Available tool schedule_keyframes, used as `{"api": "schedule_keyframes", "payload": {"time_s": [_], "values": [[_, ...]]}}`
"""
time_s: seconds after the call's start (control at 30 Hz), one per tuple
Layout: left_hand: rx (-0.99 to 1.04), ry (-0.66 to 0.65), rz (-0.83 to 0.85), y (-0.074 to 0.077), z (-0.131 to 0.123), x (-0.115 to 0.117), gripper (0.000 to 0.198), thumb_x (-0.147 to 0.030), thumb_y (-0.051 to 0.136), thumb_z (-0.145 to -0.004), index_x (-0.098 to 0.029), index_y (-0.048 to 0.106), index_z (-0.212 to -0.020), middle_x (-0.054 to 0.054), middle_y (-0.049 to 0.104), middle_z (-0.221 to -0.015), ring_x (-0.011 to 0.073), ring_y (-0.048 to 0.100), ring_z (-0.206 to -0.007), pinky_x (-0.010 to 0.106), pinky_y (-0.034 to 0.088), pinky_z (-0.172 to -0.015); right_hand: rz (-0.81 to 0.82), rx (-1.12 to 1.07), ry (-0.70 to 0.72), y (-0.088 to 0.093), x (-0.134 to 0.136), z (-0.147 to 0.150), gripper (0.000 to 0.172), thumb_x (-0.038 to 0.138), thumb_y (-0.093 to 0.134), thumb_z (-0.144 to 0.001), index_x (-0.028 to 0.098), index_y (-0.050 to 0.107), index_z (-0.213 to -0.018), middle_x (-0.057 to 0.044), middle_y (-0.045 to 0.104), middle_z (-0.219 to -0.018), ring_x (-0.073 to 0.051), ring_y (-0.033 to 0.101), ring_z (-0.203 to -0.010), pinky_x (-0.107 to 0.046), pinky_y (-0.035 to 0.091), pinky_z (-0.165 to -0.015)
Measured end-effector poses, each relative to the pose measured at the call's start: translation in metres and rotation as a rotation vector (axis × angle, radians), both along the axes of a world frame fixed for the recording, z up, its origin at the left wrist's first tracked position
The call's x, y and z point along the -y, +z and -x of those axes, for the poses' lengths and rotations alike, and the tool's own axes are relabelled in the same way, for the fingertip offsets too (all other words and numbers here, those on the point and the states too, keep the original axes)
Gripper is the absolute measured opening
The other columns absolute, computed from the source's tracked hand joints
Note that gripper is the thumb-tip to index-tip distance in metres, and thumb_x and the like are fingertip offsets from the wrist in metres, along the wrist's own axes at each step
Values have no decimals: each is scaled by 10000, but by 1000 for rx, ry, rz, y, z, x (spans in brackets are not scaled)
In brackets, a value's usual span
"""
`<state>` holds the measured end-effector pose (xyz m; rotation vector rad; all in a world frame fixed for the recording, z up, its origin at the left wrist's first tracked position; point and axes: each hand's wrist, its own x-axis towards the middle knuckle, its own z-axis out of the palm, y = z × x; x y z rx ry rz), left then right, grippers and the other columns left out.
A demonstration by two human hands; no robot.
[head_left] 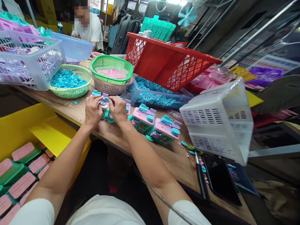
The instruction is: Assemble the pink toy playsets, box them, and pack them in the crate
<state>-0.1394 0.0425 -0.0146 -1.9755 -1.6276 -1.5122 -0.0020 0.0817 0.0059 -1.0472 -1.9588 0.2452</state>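
Containers along the back of the wooden surface (112,134):
- Lime basket (70,90), full of small blue parts.
- Green basket (111,64) with pink bits in a clear tray, stacked on a pale pink basket (110,88).
- Red basket (168,64), tipped on its side; contents unclear.
- Shallow blue tray (154,97) below it, heaped with blue parts.
- White basket (28,62) at far left, holding purple pieces.
- White crate (217,122) at right, tilted, open side turned away.
- Yellow bin (16,128) at lower left, below the edge of the surface, with rows of pink-and-green units.

The pink-and-teal toy (104,103) is just above the surface near its front edge, directly between the two hands. Two similar assembled toys (142,118) stand just to the right.

The left hand (93,111) and right hand (118,109) are close together. Both have curled fingers and thumbs pinched on the toy from opposite sides. The piece is mostly hidden by the fingers.
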Motion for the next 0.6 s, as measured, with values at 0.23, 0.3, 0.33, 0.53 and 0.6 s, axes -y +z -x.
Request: {"api": "schedule_keyframes", "payload": {"time_s": [0.23,0.3,0.33,0.53,0.6], "values": [[-65,-24,145,-3,10,-5,337,-151,440,-924,-156,667,-1173,94,716,-1071,251,600,-1045,417,459,-1003,-60,243,33,-11,-4,11,293,185,408,-1033,144,683,-1126,-126,684,-1091,-218,623,-1056,-319,460,-984],[-47,-28,143,-5,10,-4,343,-146,441,-918,-164,667,-1175,83,717,-1059,242,602,-1035,414,457,-1008,-72,272,55,-10,-3,9,297,186,396,-1039,144,677,-1126,-127,672,-1098,-218,611,-1063,-320,455,-987],[-36,-31,142,-5,10,-4,344,-142,438,-918,-164,668,-1174,83,716,-1059,240,601,-1034,411,458,-1008,-85,296,67,-9,-3,8,298,185,392,-1041,146,677,-1121,-127,668,-1103,-218,604,-1065,-320,452,-989],[-33,-28,95,-11,8,-1,331,-112,430,-922,-138,677,-1141,126,683,-1121,251,585,-1088,400,472,-1016,-156,536,55,0,6,10,273,179,431,-1032,140,700,-1053,-136,663,-1076,-241,566,-1024,-333,446,-930],[-43,-16,71,-13,8,0,346,-92,434,-910,-129,666,-1165,153,642,-1204,260,573,-1143,405,474,-1032,-144,606,25,6,11,14,277,176,428,-1031,128,701,-1043,-146,666,-1063,-251,561,-1009,-343,450,-894]]}}
